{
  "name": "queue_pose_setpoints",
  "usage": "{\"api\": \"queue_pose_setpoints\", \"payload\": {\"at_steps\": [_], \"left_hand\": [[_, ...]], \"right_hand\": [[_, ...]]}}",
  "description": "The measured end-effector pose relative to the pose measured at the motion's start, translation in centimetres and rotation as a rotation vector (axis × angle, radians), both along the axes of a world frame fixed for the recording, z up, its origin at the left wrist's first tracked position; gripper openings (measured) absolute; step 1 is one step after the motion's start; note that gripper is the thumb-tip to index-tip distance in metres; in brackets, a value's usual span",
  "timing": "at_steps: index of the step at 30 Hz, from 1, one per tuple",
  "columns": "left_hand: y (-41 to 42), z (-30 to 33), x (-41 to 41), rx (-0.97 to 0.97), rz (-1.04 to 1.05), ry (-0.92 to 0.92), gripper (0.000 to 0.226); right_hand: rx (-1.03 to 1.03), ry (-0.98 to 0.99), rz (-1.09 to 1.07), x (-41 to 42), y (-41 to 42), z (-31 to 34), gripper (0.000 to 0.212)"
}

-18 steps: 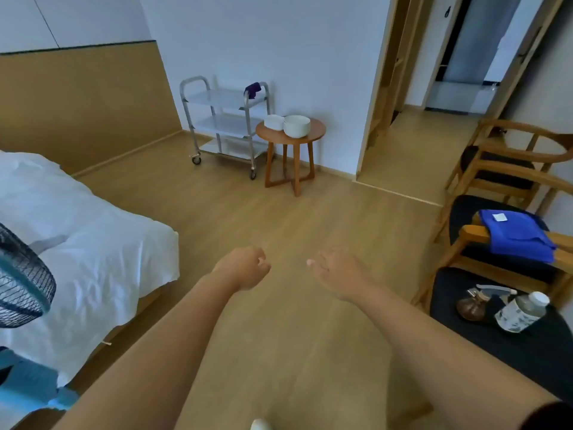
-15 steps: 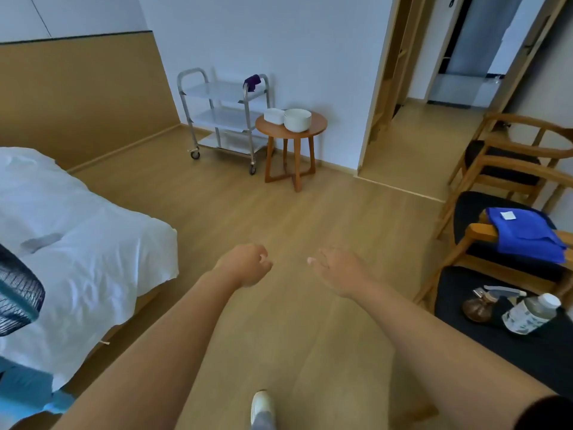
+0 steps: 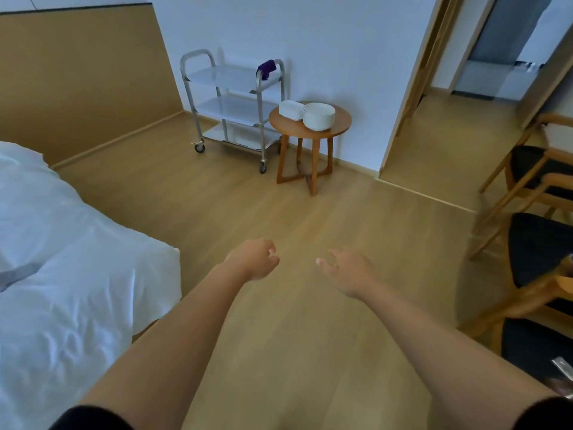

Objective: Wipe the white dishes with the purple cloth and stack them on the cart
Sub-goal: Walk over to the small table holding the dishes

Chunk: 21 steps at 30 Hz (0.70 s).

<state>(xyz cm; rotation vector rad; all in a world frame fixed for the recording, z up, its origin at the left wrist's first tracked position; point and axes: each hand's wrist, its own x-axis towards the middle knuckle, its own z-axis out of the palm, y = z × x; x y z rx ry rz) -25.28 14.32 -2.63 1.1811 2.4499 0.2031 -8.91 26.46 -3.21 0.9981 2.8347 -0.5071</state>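
The dishes are plain white and sit in two stacks on a small round wooden worktop [image 3: 336, 127] against the far wall. The left stack [image 3: 290, 109] looks squarish with rounded corners and lies low and flat. The right stack [image 3: 318, 115] is of round dishes, taller, its rims showing as fine lines down the side. The two stacks touch or nearly touch; which, cannot be told. Both stand upright, open sides up.

The cloth [image 3: 266, 68] is dark purple, small and crumpled. It hangs over the right-hand handle of the cart [image 3: 217, 77], one end drooping down the post, so its long axis runs roughly top to bottom. The cart is steel with three pale shelves and castors; it stands just left of the worktop, its long side along the wall and its handles at either end.

Both hands are held out over the wooden floor [image 3: 294, 321], well apart from cart and dishes, and hold nothing. The left hand [image 3: 254, 259] is curled into a loose fist, knuckles up. The right hand [image 3: 348, 270] is relaxed, its fingers loosely spread and pointing toward the left hand. A gap lies between them.

A bed [image 3: 62, 259] with a white sheet fills the left. Wooden chairs [image 3: 527, 187] with dark seats line the right edge.
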Motion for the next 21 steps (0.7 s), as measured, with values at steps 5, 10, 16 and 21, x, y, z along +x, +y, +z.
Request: {"api": "queue_pose_setpoints", "payload": {"at_steps": [5,10,16,21], "left_hand": [[3.2,0.0,-6.6,0.015,0.007,-0.013,0.034],[6.1,-1.0,-10.0,0.018,-0.003,-0.059,0.032],[11.5,-1.8,-15.0,0.055,0.035,-0.088,0.030],[17.9,-2.0,-20.8,0.032,0.061,-0.095,0.031]], "right_hand": [[-0.012,0.018,-0.045,-6.2,3.6,-0.5,0.046],[-0.037,0.029,-0.060,-10.8,7.0,-1.6,0.043],[-0.092,-0.022,-0.006,-17.0,12.5,-3.7,0.043],[-0.106,-0.023,0.011,-23.0,20.1,-4.8,0.044]]}}
